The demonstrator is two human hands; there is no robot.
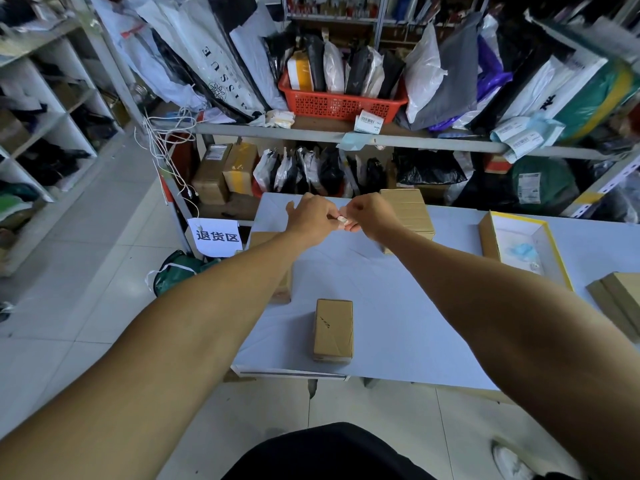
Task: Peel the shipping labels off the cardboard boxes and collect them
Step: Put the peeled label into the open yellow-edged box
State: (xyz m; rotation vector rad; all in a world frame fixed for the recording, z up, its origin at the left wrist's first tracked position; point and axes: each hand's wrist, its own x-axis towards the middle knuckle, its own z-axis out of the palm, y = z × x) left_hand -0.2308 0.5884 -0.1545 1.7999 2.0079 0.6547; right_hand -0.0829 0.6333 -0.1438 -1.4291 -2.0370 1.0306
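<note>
Above the table point(398, 306), left of the open tray box point(490, 237), left hand point(310, 220) and right hand point(369, 216) meet, each grip pinched on a small wadded label point(343, 220). Judged step: collecting a peeled label; next, carry it to that tray box, past the small box point(333, 329).

label point(343, 220): small, crumpled, held above table | boxes point(333, 330): brown, closed, flat
</note>
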